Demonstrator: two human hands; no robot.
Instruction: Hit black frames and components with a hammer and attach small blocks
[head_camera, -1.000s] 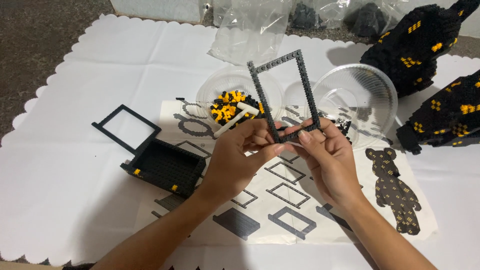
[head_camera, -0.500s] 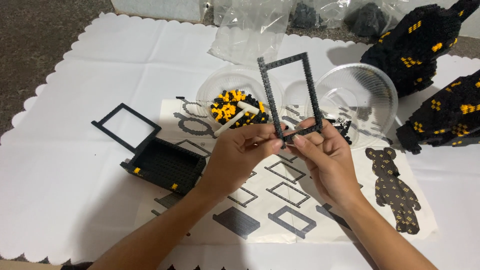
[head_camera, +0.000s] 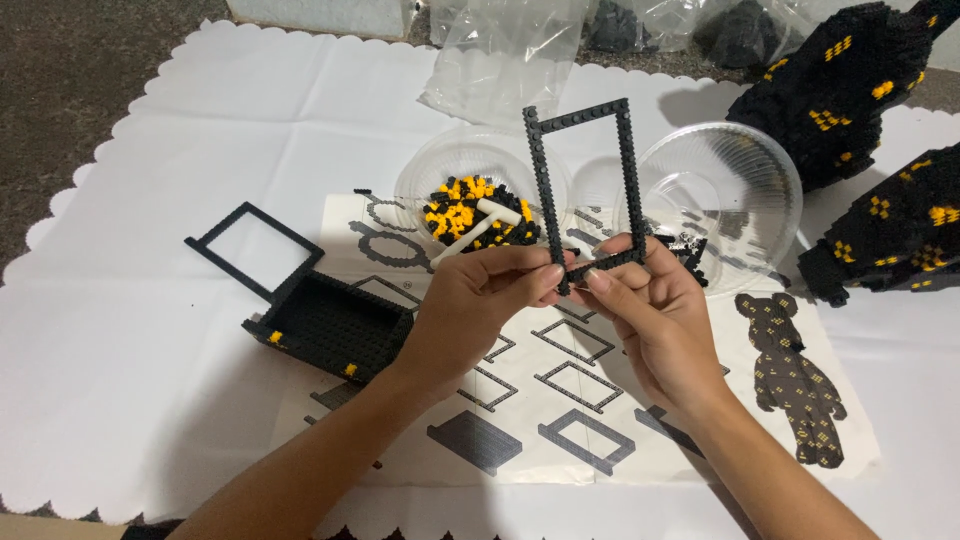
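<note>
Both hands hold up a thin black rectangular brick frame (head_camera: 583, 180), upright above the instruction sheet (head_camera: 590, 400). My left hand (head_camera: 478, 305) pinches its lower left corner. My right hand (head_camera: 650, 305) pinches the bottom bar beside it. Behind the frame stands a clear bowl (head_camera: 480, 205) of small black and yellow bricks with a white tool lying in it.
A black brick box (head_camera: 335, 325) and a second flat frame (head_camera: 253, 247) lie at left on the white cloth (head_camera: 120, 330). An upturned clear bowl (head_camera: 725, 195) sits at right. Large black-and-yellow brick pieces (head_camera: 880, 150) fill the far right. Plastic bags (head_camera: 510, 55) lie at the back.
The frame has turned more upright and shifted slightly right in my hands. My fingers stay at its lower edge.
</note>
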